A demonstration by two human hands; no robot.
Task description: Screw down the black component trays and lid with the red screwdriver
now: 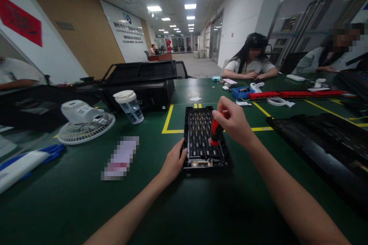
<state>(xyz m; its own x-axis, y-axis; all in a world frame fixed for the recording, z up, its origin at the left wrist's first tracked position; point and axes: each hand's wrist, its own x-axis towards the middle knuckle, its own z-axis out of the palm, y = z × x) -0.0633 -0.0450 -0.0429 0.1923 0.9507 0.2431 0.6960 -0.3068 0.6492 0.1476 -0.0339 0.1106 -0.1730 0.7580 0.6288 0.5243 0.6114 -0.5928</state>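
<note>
A black rectangular keyboard-like frame (198,122) lies on the green table (149,199) in front of me, inside yellow floor-tape lines. My right hand (232,120) is closed round a red-and-black screwdriver (215,132), held upright with its tip down on the frame's near part. My left hand (173,162) grips the frame's near left edge, fingers curled over the rim.
A white desk fan (83,120) lies at the left beside a clear cup with a white lid (129,106). A black printer-like case (143,82) stands behind. Another black frame (322,141) is at the right. Two people sit at the far right near a blue tray (243,92) and red strips (296,94).
</note>
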